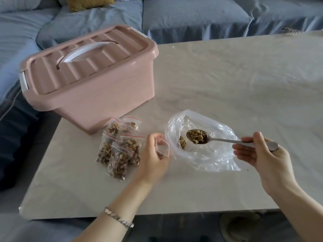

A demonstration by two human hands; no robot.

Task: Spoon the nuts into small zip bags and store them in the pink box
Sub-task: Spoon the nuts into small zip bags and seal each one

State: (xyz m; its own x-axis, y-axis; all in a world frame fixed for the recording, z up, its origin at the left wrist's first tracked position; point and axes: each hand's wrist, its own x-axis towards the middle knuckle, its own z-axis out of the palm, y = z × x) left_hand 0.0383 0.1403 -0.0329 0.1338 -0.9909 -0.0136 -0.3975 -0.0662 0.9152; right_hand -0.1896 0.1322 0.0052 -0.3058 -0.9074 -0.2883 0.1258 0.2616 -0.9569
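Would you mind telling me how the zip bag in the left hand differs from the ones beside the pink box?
The held zip bag is empty; the piled zip bags hold nuts. The held one is pinched open by the left hand; the piled ones lie on the table. Both are clear with red strips.

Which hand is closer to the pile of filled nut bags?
Left. The left hand sits just right of the pile; the right hand holds the spoon past the big plastic bag.
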